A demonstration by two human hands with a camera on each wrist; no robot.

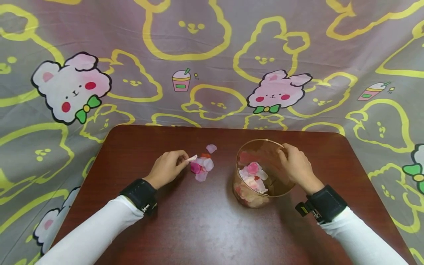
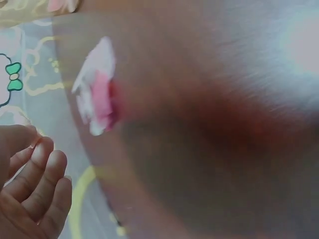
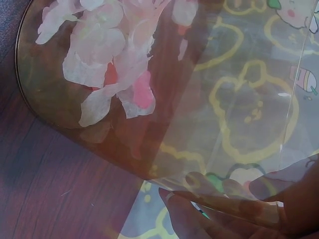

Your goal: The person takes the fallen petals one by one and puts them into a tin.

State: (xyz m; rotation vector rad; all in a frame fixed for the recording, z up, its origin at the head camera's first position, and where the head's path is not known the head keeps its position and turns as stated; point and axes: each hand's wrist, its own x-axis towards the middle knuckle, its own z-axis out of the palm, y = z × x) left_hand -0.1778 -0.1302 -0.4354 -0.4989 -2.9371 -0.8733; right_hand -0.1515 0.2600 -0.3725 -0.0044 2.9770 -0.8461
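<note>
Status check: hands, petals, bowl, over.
Left hand pinches a pale petal beside the petal pile. Right hand grips the glass bowl rim. Nothing between pile and bowl.

A table is set in front of a cloth backdrop. On the table, approx. in the middle, a small heap of petals is placed; the left hand is just left of it. A bowl w/ more petals inside is found to the right, the right hand placed on its right rim.

Petal pile and glass bowl apart; gap passable.
</note>
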